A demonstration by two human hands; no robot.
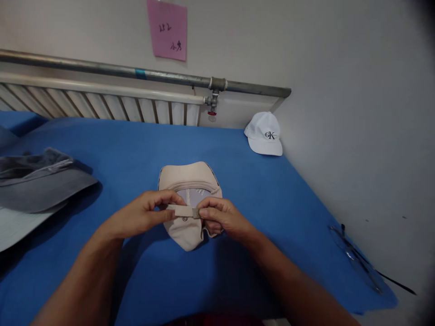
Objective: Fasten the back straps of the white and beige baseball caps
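A beige cap [186,235] lies upside down at the middle of the blue surface, its brim pointing away from me and its inside showing. Across its near side runs a beige strap [184,211] with a small buckle [196,213]. My left hand [149,213] pinches the strap's left part between thumb and fingers. At the buckle, my right hand [222,216] is closed with thumb and forefinger on its right edge; the other fingers curl by the cap's edge.
Grey caps [44,181] are stacked at the left on the blue surface [136,140]. A white cap [264,133] sits at the back right by the wall. Glasses [356,258] lie at the right edge. Behind are a radiator [146,110] and a pipe [102,68].
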